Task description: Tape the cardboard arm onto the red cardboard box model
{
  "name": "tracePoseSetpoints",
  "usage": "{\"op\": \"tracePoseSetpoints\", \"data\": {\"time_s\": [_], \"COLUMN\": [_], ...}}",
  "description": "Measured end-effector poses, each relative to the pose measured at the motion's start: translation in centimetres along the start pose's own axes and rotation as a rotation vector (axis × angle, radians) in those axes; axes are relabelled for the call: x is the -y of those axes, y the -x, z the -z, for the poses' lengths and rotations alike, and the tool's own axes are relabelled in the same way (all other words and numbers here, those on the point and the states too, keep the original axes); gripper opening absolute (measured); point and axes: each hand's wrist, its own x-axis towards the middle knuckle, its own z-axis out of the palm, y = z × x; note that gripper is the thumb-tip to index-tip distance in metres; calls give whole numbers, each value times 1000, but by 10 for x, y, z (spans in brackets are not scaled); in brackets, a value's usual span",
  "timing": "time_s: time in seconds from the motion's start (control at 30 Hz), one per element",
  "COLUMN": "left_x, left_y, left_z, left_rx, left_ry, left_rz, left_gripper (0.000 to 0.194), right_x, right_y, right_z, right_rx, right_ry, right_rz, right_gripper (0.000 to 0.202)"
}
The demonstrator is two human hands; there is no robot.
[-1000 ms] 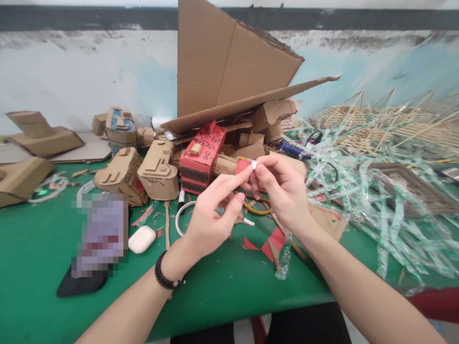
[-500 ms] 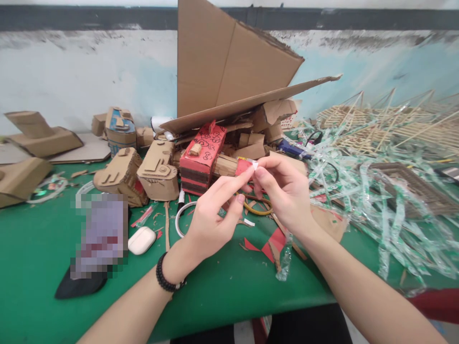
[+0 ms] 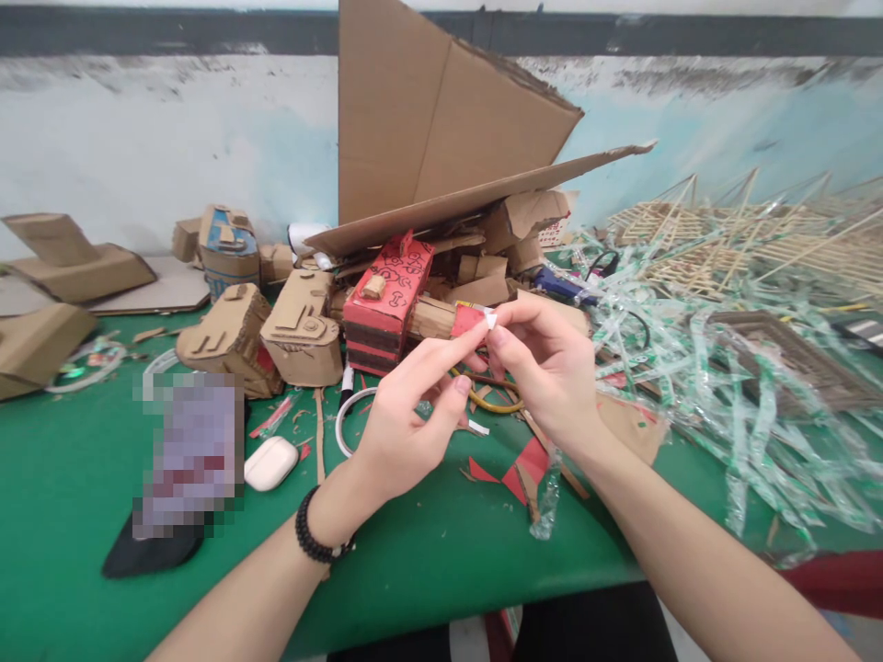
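Observation:
A tiny white piece, like paper or tape, is pinched between the thumb and index finger of my right hand. My left hand reaches in from the left; its index finger stretches to the white piece, and its thumb stands apart below. Whether the left fingertip also grips the piece cannot be made out. Just behind the fingers lies a red cardboard box with black drawings, a brown cardboard shaft and a red end piece. Under my hands is a yellow tape ring, partly hidden.
Brown cardboard models stand left of the red box. A white earbud case, a white tape ring and red scraps lie on the green table. Tangled clear-green tape covers the right; large cardboard sheets lean behind.
Both hands hold nearly the same pose around the small white piece. The whole view has shifted very slightly.

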Motion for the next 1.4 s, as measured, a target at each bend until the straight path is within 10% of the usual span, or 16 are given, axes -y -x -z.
{"op": "tracePoseSetpoints", "data": {"time_s": [1.4], "left_x": [6], "left_y": [-2], "left_z": [1], "left_rx": [37], "left_ry": [-19], "left_rz": [-108], "left_gripper": [54], "right_x": [-2], "right_y": [0], "right_z": [2], "right_rx": [29], "right_ry": [-46], "right_rz": [37], "right_gripper": [7]}}
